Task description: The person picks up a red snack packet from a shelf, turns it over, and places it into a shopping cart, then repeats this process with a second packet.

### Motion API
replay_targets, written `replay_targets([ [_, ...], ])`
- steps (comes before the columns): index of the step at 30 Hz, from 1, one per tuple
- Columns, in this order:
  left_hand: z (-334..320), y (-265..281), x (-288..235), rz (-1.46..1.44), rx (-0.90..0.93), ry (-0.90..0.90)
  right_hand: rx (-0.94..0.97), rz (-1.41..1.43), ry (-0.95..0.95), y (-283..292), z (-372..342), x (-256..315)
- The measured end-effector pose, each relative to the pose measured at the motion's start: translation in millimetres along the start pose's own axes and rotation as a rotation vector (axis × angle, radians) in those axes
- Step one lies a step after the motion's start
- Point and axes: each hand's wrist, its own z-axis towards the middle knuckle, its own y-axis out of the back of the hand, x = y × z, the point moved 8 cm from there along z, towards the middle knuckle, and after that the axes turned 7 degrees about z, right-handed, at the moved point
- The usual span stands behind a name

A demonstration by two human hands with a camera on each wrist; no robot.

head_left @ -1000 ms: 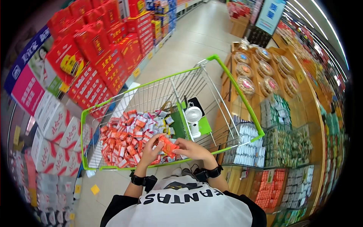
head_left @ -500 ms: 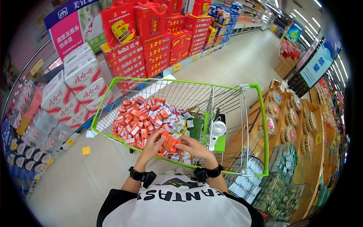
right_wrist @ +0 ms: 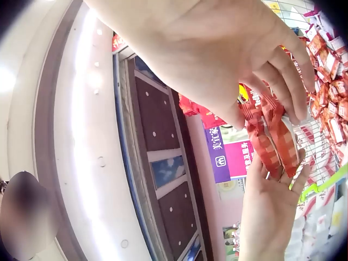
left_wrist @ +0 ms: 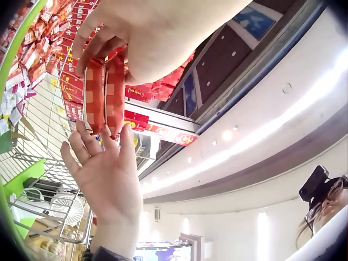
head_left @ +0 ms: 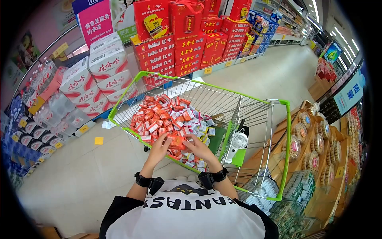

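Observation:
Two red-orange packets (head_left: 176,142) (left_wrist: 105,98) (right_wrist: 272,138) lie side by side between the hands, over the near side of the cart. My left hand (head_left: 160,148) (left_wrist: 157,41) (right_wrist: 266,209) pinches one end of them between thumb and fingers. At the other end, my right hand (head_left: 200,150) (left_wrist: 111,176) (right_wrist: 217,60) pinches with thumb and fingertips. Beneath and beyond the hands, a heap of small red-and-white packets (head_left: 157,117) fills the cart's left part, with white, purple and yellow ones at its right side.
The green-rimmed wire cart (head_left: 246,95) also holds a white fan (head_left: 239,141) and a green bag (head_left: 217,140). Behind it stand stacked red boxes (head_left: 190,55) and white cartons (head_left: 104,65). Wooden shelving (head_left: 284,133) with round tubs is at the right.
The view has swung, so the cart and shelves sit further right and the stacked boxes show more fully. Both hands still hold the red-orange packets, which now lie more level.

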Motion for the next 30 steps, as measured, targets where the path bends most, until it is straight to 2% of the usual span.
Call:
replay_targets([
  [2, -3.6, 1.9, 7.3, -0.048, -0.01, 0.069, 0.011, 0.014, 0.012, -3.1, 0.9, -2.1],
  [5, -0.1, 5.6, 19.0, 0.019, -0.089, -0.061, 0.0, 0.022, 0.042, -1.8, 6.6, -7.4],
  [15, -1.9, 7.6, 35.8, 0.006, -0.102, -0.055, 0.008, 0.143, -0.002, -11.7, 6.5, -8.5],
  [17, -6.5, 12.7, 26.7, 0.0, -0.157, -0.056, -0.025, 0.256, 0.006, -13.8, 7.9, -9.3],
  [20, -11.0, 18.7, 29.5, 0.024, -0.177, -0.049, -0.021, 0.219, 0.069, -16.7, 19.2, -16.2],
  [22, -12.9, 23.6, 37.3, 0.024, -0.208, -0.045, 0.004, 0.243, 0.037, -22.7, 24.9, -15.8],
  [24, -14.5, 29.0, 49.2, -0.121, -0.258, -0.017, 0.03, 0.239, 0.025, -30.4, 23.5, -11.4],
  [28, -12.7, 30.8, 63.5, -0.099, -0.217, 0.038, -0.002, 0.18, 0.003, -34.6, 22.1, -10.3],
  [30, -12.1, 31.7, 58.9, -0.097, -0.231, -0.023, 0.013, 0.19, -0.038, -34.7, 23.2, -13.9],
])
